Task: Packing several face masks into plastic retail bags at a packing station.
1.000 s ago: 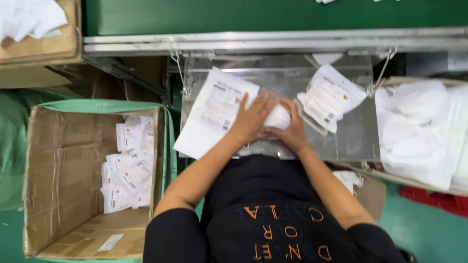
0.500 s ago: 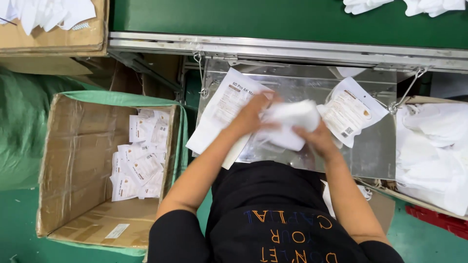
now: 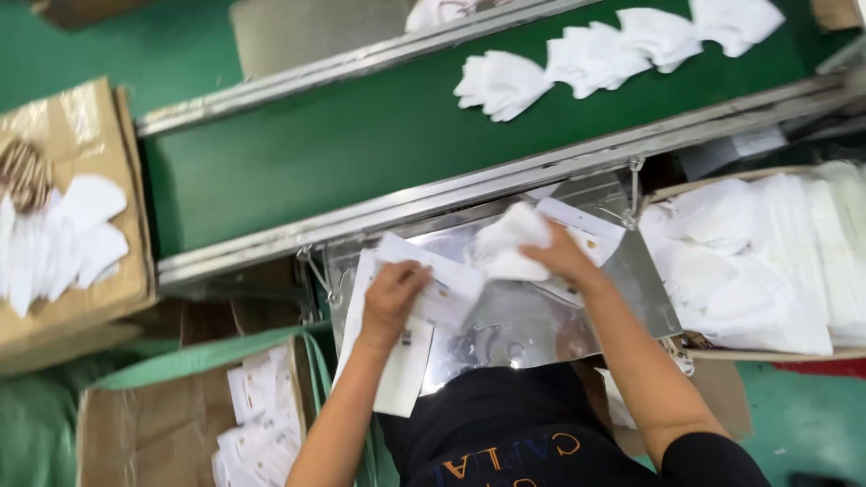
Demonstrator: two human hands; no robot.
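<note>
1. Left hand [image 3: 392, 302] presses flat, fingers curled, on the white packet [image 3: 406, 352]; keep that packet pinned to the metal worktop [image 3: 505, 325].
2. Right hand [image 3: 564, 257], grip closed on the white mask [image 3: 510, 248]; hold it folded, level with the packet's mouth.

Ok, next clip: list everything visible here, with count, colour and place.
white mask: one, white, in right hand over tray
packets: a stack, white printed, tray's left, under left hand
metal tray: one, shiny, below the belt
conveyor belt: one, green, across the top
masks on belt: several, white, upper right
carton of packets: one, brown, lower left
carton with masks: one, brown, far left
box of masks: one, white contents, right
left hand: on the packets
right hand: gripping the mask
</note>
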